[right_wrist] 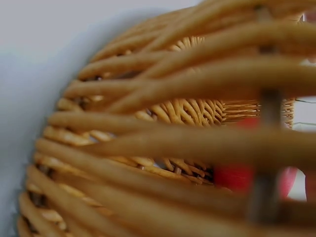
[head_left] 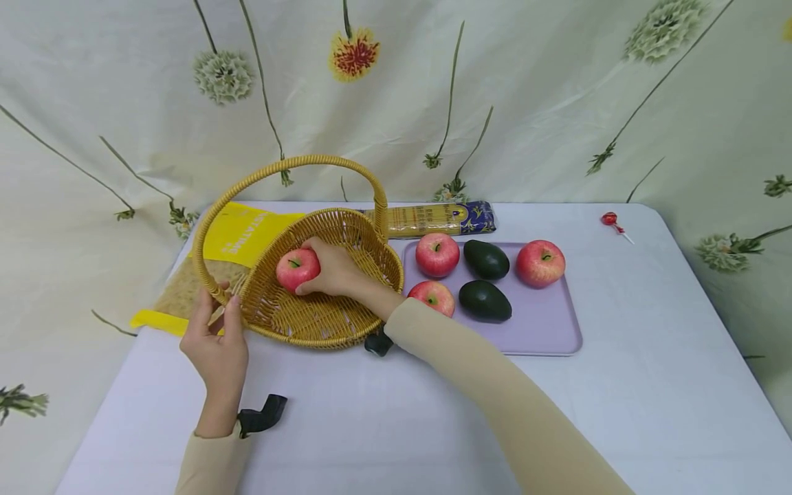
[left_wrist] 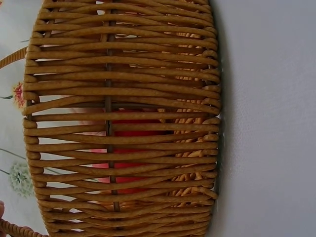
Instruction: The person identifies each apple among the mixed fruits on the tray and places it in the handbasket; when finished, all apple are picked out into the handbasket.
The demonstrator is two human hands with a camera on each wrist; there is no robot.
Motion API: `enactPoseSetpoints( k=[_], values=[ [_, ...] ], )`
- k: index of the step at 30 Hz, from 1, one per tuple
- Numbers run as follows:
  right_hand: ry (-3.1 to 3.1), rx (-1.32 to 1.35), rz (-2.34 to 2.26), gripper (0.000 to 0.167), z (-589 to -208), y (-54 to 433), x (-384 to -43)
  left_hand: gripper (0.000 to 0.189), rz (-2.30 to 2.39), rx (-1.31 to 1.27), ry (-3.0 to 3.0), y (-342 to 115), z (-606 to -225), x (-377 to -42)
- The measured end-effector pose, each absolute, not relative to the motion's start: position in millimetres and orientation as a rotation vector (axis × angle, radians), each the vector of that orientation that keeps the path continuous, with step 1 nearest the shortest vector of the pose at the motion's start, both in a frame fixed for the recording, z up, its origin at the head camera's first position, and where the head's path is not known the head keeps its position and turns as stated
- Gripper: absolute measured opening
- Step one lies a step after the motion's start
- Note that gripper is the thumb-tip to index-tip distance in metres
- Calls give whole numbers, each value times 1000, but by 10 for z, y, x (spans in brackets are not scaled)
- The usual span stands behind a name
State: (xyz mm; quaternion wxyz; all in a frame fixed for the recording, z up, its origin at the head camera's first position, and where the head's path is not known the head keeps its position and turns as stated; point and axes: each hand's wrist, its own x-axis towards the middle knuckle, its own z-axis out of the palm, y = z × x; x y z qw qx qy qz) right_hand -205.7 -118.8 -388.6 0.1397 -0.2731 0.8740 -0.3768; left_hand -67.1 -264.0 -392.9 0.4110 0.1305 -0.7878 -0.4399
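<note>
A yellow-brown wicker basket point(head_left: 309, 338) with a tall arched handle point(head_left: 287, 163) stands on the table. Inside it, my right hand point(head_left: 337, 268) grips a red apple point(head_left: 297, 269), fingers over its far side and thumb at the near side. With thumb and fingers, my left hand point(head_left: 216, 350) holds the handle's left base, by the rim. In the left wrist view the woven wall point(left_wrist: 123, 91) fills most of the picture, with red apple point(left_wrist: 136, 155) showing through the slats. Blurred wicker point(right_wrist: 197, 143) hides the right hand's grip in the right wrist view; red apple point(right_wrist: 234, 180) shows behind.
A lilac tray point(head_left: 544, 337) to the basket's right bears three apples point(head_left: 540, 264) and two avocados point(head_left: 485, 300). Behind lies a pack of noodles point(head_left: 427, 220). A yellow bag point(head_left: 241, 234) lies left of the basket, partly behind it. A red lollipop point(head_left: 609, 218) lies far right.
</note>
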Motion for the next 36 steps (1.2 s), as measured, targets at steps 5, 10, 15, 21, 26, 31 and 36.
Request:
enactPoseSetpoints(
  k=[5,10,15,21,26,31,36],
  values=[
    [2523,-784,-1079,78,-3889,-1186,-2064,36,-1105,332,-1984,-2639,-3934,-680],
    [2515,-797,-1071,78,-3888,-1192,-2055,35,-1117,338,-1980,-2645,-3936,-672],
    [2473,-788,-1090,82,-3878,-1155,-2055,38,-1129,332,-1973,-2644,-3939,-674],
    [2448,-755,-1177,85,-3803,-1025,-2029,44,-1147,330,-1978,-2645,-3935,-666],
    [2433,-753,-1257,83,-3648,-834,-1902,45,-1141,334,-1978,-2639,-3924,-667],
    [2412,-780,-1340,83,-3496,-542,-1710,44,-1144,329,-1981,-2637,-3931,-666],
    [2424,-815,-1425,82,-3421,-193,-1544,43,-1130,330,-1982,-2647,-3950,-679]
  ],
)
